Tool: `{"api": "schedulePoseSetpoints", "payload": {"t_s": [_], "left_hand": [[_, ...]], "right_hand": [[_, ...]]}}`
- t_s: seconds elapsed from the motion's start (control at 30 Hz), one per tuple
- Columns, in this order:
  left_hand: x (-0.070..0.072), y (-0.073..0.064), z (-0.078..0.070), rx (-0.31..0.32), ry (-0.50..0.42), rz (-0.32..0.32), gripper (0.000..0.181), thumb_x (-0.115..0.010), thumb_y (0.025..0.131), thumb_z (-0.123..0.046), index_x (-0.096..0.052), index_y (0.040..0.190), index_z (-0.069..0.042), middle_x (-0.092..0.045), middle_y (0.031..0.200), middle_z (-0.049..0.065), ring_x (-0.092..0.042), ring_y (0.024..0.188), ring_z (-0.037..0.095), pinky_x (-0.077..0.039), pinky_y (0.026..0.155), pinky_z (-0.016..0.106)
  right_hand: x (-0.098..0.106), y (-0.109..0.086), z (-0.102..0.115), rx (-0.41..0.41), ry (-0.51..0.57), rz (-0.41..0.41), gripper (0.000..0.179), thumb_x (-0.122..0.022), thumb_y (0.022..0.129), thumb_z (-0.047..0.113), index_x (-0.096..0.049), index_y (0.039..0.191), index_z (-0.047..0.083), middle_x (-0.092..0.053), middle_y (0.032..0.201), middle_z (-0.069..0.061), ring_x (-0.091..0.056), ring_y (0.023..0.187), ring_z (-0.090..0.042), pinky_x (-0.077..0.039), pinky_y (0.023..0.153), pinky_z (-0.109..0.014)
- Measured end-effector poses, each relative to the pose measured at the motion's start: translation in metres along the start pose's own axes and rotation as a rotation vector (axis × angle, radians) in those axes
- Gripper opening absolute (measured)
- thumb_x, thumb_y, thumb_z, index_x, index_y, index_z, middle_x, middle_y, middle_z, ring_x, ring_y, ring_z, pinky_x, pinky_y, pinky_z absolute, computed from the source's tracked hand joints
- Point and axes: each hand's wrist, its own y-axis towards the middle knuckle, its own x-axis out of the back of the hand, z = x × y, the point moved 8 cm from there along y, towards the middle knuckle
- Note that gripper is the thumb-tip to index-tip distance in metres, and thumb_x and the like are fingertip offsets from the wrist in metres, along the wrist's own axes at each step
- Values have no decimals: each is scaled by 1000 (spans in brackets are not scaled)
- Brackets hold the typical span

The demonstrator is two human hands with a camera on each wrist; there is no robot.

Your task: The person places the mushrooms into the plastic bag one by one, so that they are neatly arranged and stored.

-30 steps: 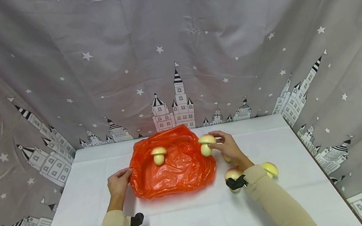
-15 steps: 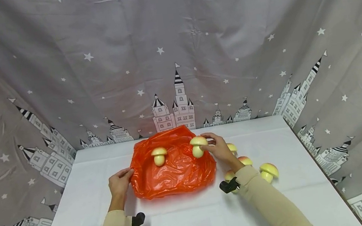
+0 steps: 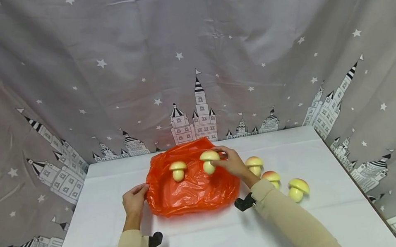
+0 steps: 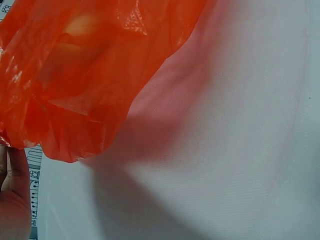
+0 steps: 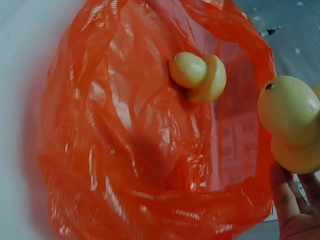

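Observation:
A red plastic bag (image 3: 188,195) lies spread open on the white table. My left hand (image 3: 134,200) pinches its left rim; in the left wrist view the fingers (image 4: 17,172) meet the bag's edge. Inside the bag, toward the back, rests a yellow toy mushroom (image 3: 178,171). My right hand (image 3: 234,163) holds another toy mushroom (image 3: 209,162) by its side over the bag's right part. The right wrist view shows this held mushroom (image 5: 290,120) apart from the one in the bag (image 5: 200,77).
Right of the bag, toy mushrooms stand on the table: one at the back (image 3: 254,165), one partly behind the right sleeve (image 3: 272,178), one farther right (image 3: 298,189). A grey castle-print curtain (image 3: 189,58) hangs behind the white table (image 3: 206,243).
My right hand has carried its mushroom leftward, from the bag's right edge to over the opening. Mushrooms behind the right arm have come into view. My left hand keeps its hold on the rim.

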Motion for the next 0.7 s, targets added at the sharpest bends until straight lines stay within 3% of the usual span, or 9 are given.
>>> {"api": "schedulePoseSetpoints", "payload": {"t_s": [0.13,0.43,0.7], "left_hand": [[2,1,0,1,-2,4,36,-62,95,-20,-63,119,7,-66,107,17,-59,70,1,-48,62,9],[0,1,0,-9,-12,8,36,-62,95,-21,-64,118,7,-68,102,13,-59,70,1,-48,63,9],[2,2,3,-11,-7,16,37,-63,95,-23,-64,118,7,-69,98,9,-59,71,1,-48,63,9]], "right_hand": [[-9,1,7,9,-3,11,46,-68,88,5,-54,131,-4,-54,128,-21,-56,109,-35,-51,89,-36],[-22,27,-28,17,-1,-6,48,-67,91,12,-51,134,1,-53,132,-17,-57,109,-32,-51,88,-38],[-35,34,-35,34,-62,-26,45,-69,89,12,-55,131,4,-56,128,-15,-59,107,-30,-52,84,-35]]}}
